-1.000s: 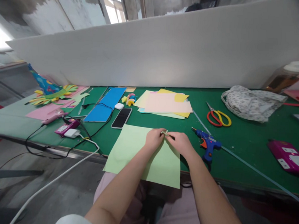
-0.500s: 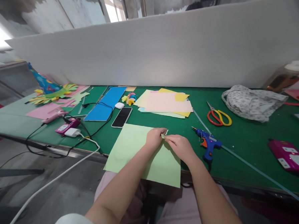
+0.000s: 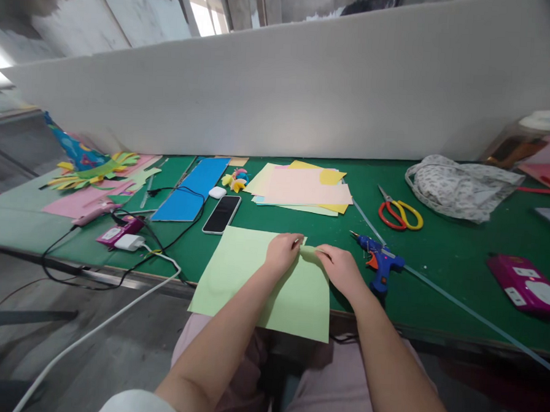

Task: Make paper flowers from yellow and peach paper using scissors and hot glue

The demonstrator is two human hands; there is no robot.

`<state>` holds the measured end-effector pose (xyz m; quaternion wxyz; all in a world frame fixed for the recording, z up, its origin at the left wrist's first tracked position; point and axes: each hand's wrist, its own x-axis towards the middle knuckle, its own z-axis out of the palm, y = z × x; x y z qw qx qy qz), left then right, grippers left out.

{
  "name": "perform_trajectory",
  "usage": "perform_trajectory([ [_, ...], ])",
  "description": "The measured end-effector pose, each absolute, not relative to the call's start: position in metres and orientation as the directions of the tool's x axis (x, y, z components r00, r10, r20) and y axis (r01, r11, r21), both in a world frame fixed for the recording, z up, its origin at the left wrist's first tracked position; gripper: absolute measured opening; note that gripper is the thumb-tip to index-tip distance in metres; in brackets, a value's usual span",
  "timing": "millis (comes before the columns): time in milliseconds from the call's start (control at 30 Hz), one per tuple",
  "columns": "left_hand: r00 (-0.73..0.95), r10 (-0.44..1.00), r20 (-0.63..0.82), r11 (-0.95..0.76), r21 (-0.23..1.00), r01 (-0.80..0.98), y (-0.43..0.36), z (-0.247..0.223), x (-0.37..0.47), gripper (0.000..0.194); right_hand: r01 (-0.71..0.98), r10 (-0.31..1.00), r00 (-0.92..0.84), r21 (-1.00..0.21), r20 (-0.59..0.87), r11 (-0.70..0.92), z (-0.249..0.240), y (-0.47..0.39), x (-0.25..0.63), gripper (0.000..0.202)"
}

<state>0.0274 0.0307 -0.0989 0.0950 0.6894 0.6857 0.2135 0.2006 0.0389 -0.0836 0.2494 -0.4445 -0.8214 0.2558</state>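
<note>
A sheet of light green paper (image 3: 235, 265) lies in front of me, its near edge hanging over the table edge above my lap. My left hand (image 3: 282, 254) is closed on the paper near its far edge, thumb and fingers pinched together. To the right, my right hand (image 3: 342, 266) pinches the far right part of the same sheet. Between the two hands a short stretch of paper is folded or curled over; whether it is creased or rolled I cannot tell. The blue hot glue gun (image 3: 383, 261) lies just right of my right hand.
Red-and-yellow-handled scissors (image 3: 400, 214) and a patterned cloth bag (image 3: 455, 188) lie at the right. Stacked coloured paper (image 3: 299, 186) is ahead. A phone (image 3: 221, 215), blue board (image 3: 193, 189) and corded power strip (image 3: 121, 232) lie left. A white panel (image 3: 281, 95) stands behind.
My right hand has slid slightly right, away from my left, and more of the turned-over paper shows between them. My left hand stays nearly in place.
</note>
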Motion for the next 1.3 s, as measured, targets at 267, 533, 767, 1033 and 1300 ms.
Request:
perform_trajectory([
  [267, 0.103, 0.956, 0.276, -0.2, 0.353, 0.914, -0.015, -0.097, 0.02, 0.026, 0.661, 0.872, -0.44, -0.58, 0.215, 0.476, -0.089, 0.042, 0.201, 0.024],
  [533, 0.095, 0.954, 0.284, -0.191, 0.334, 0.923, -0.021, -0.102, 0.023, 0.03, 0.552, 0.752, -0.6, -0.538, 0.273, 0.637, -0.082, 0.034, 0.211, 0.031],
  [767, 0.043, 0.977, 0.211, -0.126, 0.399, 0.908, -0.024, -0.096, 0.022, 0.031, 0.455, 0.695, -0.629, -0.56, 0.348, 0.692, -0.073, 0.021, 0.212, 0.027],
  [1033, 0.018, 0.987, 0.16, -0.094, 0.479, 0.873, -0.024, -0.095, 0.018, 0.039, 0.252, 0.623, -0.664, -0.662, 0.412, 0.706, -0.061, 0.009, 0.208, 0.024],
  [1300, 0.001, 0.987, 0.158, -0.083, 0.508, 0.857, -0.023, -0.095, 0.019, 0.034, 0.239, 0.741, -0.586, -0.804, 0.327, 0.544, -0.057, 0.013, 0.212, 0.017],
])
